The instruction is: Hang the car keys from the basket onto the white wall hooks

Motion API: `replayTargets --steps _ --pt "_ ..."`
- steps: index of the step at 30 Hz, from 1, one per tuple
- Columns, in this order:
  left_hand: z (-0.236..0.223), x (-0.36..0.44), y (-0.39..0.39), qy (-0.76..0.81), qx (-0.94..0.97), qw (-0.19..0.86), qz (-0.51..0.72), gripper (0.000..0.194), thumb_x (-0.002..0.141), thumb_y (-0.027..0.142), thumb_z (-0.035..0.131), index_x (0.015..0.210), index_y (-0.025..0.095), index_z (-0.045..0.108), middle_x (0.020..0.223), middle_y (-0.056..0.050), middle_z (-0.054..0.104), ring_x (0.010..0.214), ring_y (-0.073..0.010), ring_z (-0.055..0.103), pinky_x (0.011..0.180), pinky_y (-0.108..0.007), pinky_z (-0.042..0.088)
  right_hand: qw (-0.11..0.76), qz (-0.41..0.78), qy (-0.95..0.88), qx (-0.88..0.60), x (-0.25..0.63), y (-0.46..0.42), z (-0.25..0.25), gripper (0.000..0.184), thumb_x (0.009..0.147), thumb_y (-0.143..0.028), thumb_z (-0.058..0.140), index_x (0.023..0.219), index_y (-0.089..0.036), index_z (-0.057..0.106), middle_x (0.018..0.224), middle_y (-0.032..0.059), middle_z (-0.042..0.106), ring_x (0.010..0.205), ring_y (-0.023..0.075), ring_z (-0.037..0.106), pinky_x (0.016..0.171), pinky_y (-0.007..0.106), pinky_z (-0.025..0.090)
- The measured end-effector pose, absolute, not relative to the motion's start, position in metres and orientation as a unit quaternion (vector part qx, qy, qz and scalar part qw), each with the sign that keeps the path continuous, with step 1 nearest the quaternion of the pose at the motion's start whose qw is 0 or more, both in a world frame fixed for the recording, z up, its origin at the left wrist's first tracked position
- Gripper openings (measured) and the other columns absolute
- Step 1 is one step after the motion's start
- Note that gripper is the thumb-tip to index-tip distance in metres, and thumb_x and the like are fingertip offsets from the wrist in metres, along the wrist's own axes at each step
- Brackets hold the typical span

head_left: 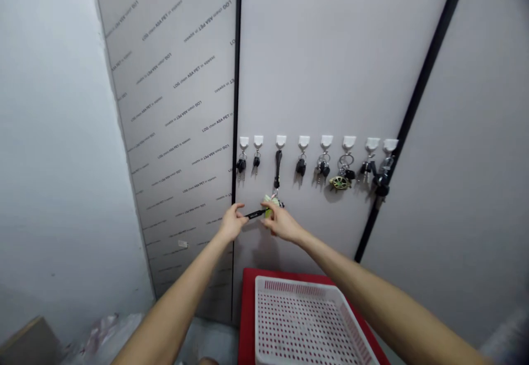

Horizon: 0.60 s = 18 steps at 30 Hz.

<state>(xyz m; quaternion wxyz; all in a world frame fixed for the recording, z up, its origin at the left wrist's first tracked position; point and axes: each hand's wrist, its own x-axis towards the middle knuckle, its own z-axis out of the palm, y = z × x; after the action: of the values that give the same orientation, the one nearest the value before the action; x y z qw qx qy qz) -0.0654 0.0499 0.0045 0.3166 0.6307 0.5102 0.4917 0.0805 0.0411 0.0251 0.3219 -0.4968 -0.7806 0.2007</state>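
Note:
A bunch of keys with a dark strap (278, 169) hangs from the third white hook (281, 141) from the left. Below the strap are a metal ring and a pale green charm (270, 201), partly covered by my fingers. My left hand (232, 224) pinches the end of a black tag with white lettering (254, 214), which slants up towards the charm. My right hand (283, 223) is closed around the green charm and the tag's other end. Its fingertips hide what exactly they grip.
More key bunches, such as one with a gold, wheel-like charm (340, 183), hang on white hooks along the grey panel (330, 67). Below stands a white perforated basket (257, 321) on a red surface (247, 310). Plastic bags (103, 337) lie at lower left.

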Motion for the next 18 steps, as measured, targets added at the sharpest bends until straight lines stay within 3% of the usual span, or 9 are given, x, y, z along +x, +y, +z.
replayTargets --steps 3,7,11,18 --pt "-0.005 -0.044 0.039 0.458 0.615 0.4 0.503 0.063 0.055 0.006 0.045 0.113 0.009 0.022 0.043 0.01 0.037 0.037 -0.0027 0.03 0.038 -0.015 0.025 0.306 0.314 -0.731 -0.523 0.109 0.028 0.005 0.064 0.059 -0.013 0.041 0.118 -0.013 0.014 0.043 -0.0083 0.041 0.03 0.005 0.036 0.033 0.017 0.029" --pt "0.039 -0.011 0.011 0.305 0.611 0.444 0.58 0.075 0.057 0.007 0.047 0.118 0.019 0.005 0.045 0.011 0.037 0.036 -0.0008 0.029 0.04 -0.013 0.026 0.479 0.239 -0.711 -0.456 0.13 0.003 0.043 0.07 0.061 -0.013 0.04 0.12 -0.019 0.003 0.045 -0.0092 0.038 0.036 0.0042 0.035 0.038 0.016 0.031" --pt "0.094 0.014 -0.024 0.163 0.637 0.448 0.606 0.078 0.059 0.007 0.049 0.117 0.029 0.001 0.048 0.01 0.037 0.04 -0.001 0.034 0.043 -0.014 0.03 0.588 0.18 -0.702 -0.359 0.134 -0.028 0.092 0.072 0.065 -0.015 0.04 0.119 -0.026 -0.006 0.058 -0.0055 0.043 0.043 0.0051 0.037 0.043 0.019 0.035" --pt "0.106 0.025 -0.035 0.13 0.657 0.461 0.582 0.076 0.061 0.005 0.046 0.118 0.029 0.001 0.05 0.009 0.036 0.041 -0.0012 0.035 0.043 -0.014 0.032 0.59 0.213 -0.704 -0.334 0.133 -0.037 0.096 0.074 0.064 -0.012 0.039 0.118 -0.028 -0.008 0.057 -0.0063 0.042 0.041 0.0042 0.036 0.04 0.018 0.034"
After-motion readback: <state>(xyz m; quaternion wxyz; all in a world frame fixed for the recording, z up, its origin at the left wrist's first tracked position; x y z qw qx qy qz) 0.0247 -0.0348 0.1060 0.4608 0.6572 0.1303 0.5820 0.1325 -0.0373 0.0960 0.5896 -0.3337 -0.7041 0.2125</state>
